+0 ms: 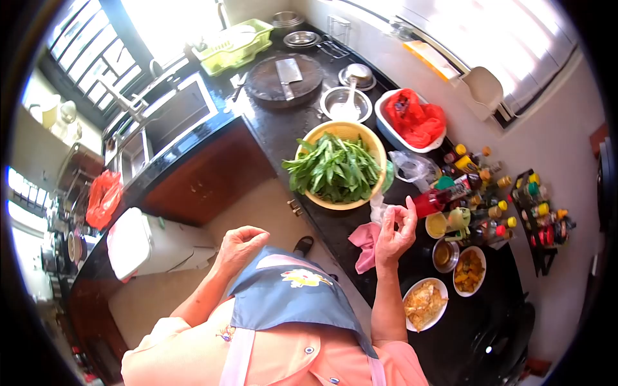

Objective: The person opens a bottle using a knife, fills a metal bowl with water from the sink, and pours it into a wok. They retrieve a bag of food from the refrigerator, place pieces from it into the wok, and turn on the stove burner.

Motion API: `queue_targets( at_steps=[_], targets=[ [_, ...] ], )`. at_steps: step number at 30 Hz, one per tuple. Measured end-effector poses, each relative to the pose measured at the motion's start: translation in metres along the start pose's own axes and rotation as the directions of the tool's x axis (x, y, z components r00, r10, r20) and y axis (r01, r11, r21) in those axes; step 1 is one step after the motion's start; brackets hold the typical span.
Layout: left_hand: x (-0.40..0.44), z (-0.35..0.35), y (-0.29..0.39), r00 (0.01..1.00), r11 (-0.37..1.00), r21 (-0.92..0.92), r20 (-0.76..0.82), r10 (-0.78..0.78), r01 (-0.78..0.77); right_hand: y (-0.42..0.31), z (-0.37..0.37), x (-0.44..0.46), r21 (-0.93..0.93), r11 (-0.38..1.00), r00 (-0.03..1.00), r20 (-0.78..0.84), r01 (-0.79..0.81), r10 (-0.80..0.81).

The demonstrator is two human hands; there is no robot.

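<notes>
Cloth (365, 244), one, by right hand (394, 239); greens basket (378, 143), one.

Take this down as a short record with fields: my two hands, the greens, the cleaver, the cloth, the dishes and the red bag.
Left hand: left hand before the apron, fingers curled, nothing visible in it
Right hand: right hand raised, fingers partly bent, nothing visible in it
Greens: leafy greens heaped in a yellow basket
Cleaver: cleaver lying on a round board
Cloth: pink cloth, crumpled, on the counter
Dishes: two white dishes, both holding food
Red bag: red bag in a tub
</notes>
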State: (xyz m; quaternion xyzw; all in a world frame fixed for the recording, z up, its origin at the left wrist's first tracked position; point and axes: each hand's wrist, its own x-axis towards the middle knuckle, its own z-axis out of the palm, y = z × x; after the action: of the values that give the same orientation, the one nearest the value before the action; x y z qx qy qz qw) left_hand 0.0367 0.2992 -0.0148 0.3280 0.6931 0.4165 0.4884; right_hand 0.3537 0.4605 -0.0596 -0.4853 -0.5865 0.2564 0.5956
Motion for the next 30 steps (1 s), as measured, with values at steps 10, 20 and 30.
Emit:
queue_targets(
  at_steps=[10, 20, 30],
  targets=[
    [0.036, -0.079, -0.019, 0.998, 0.961, -0.277, -0.061, -0.005, -0.012, -0.059, 0.117, -0.052, -0.050, 0.993, 0.953, 0.288, 0.109, -0.090],
    [0.122, -0.265, -0.045, 0.979, 0.899, -0.436, -0.195, -0.065, -0.027, -0.111, 0.335, -0.045, 0.012, 1.000, 0.859, 0.512, 0.012, -0.016],
    [0.131, -0.359, -0.080, 0.876, 0.812, -0.573, -0.441, -0.194, -0.108, -0.132, 0.499, -0.028, 0.080, 0.996, 0.629, 0.776, -0.028, -0.045]
  ],
)
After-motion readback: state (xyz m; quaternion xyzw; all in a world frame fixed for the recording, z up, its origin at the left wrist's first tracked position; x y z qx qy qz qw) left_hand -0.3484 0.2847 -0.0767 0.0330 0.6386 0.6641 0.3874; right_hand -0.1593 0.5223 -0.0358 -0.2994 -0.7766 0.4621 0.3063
